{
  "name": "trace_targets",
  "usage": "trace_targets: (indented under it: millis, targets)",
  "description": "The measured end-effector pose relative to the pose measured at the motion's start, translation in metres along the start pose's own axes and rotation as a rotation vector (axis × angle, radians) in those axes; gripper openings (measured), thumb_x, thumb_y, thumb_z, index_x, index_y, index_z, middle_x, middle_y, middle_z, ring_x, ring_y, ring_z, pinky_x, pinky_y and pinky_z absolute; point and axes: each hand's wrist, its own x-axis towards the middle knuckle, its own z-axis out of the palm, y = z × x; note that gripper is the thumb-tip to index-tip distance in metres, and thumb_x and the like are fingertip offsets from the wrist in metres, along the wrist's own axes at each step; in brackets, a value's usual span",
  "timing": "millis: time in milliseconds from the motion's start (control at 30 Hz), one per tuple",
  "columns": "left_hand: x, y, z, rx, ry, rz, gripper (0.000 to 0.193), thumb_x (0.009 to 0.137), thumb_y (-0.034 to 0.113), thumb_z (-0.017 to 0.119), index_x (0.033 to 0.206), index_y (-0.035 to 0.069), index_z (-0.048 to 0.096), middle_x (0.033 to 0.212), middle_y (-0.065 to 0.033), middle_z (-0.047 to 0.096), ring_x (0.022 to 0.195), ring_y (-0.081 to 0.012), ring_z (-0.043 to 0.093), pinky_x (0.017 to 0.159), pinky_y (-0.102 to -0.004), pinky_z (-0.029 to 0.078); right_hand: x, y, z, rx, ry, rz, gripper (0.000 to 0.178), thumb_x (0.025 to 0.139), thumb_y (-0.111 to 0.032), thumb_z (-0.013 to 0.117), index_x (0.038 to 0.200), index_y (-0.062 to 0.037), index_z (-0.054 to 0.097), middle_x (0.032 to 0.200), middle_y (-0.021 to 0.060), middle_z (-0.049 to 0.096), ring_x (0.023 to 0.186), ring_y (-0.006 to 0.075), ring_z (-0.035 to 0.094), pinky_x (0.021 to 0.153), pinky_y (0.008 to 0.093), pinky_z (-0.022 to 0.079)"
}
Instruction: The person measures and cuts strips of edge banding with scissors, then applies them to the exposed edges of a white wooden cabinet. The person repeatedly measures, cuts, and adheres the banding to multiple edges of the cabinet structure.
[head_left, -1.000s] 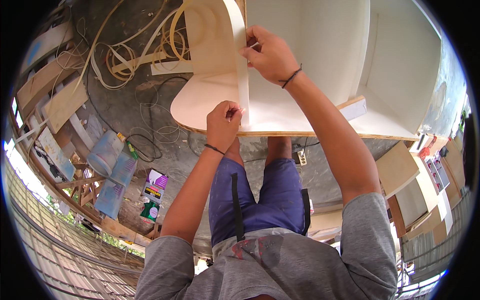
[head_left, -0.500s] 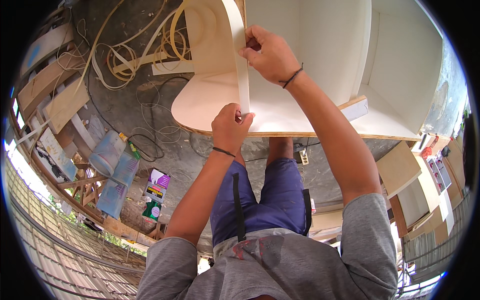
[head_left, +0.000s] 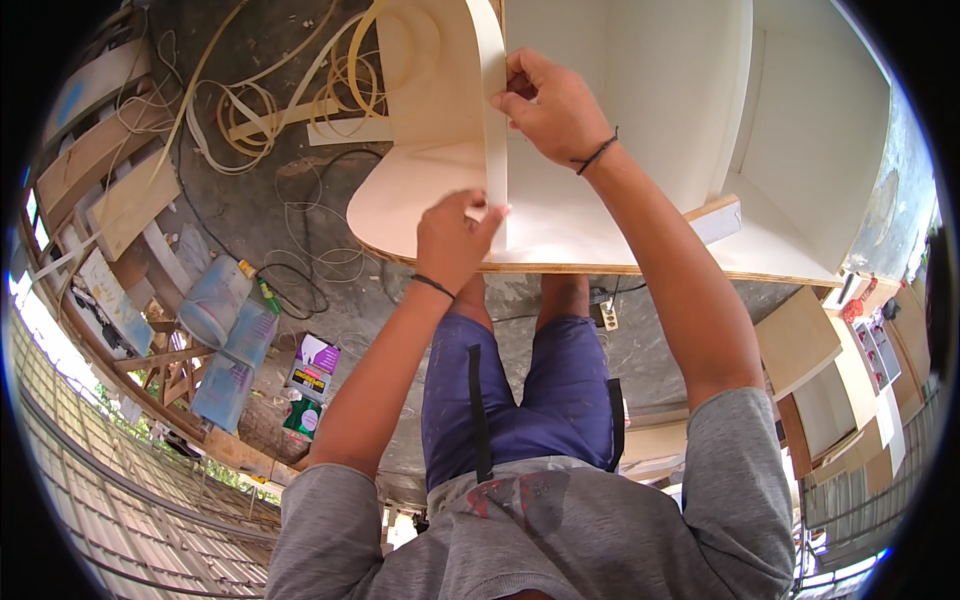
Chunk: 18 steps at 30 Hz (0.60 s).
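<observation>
A long white edging strip (head_left: 495, 150) runs along the front edge of an upright panel in a pale wooden cabinet (head_left: 420, 200). My left hand (head_left: 455, 240) is closed at the strip's lower part, thumb across its face and fingertips at its left side; the fingers are slightly blurred. Higher up, my right hand (head_left: 563, 115) has curled fingers and a thumb closed against the strip's right edge. The lower end of the strip comes down near the front of the cabinet's rounded base panel. My palms hide part of each grip.
A wood block with a pale face (head_left: 715, 220) lies on the base at right. Coiled strips (head_left: 250, 130) and cables lie on the floor at left, near boards (head_left: 130, 210), blue containers (head_left: 215, 310) and a purple-and-black can (head_left: 313, 365). A power socket strip (head_left: 608, 313) sits below the cabinet.
My left hand has shifted slightly up and left along the strip. The cabinet and strip appear a little further right in view, with my right hand still at the upper part.
</observation>
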Motion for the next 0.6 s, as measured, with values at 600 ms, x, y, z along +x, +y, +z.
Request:
trace_targets:
  millis: [600]
  targets:
    - [0.027,0.003,0.004,-0.096,0.163,0.155,0.025,0.083,0.005,0.071,0.107,-0.002,0.068,0.083,-0.0112,0.065,0.069,-0.0167,0.066,0.061,-0.0265,0.053,-0.001,0.000,0.001,-0.009,0.021,-0.013,0.020,0.082,-0.012,0.065,0.095,0.0003,0.057,0.081,0.0123,0.065,0.074,0.0244,0.063,0.068,0.0343,0.051]
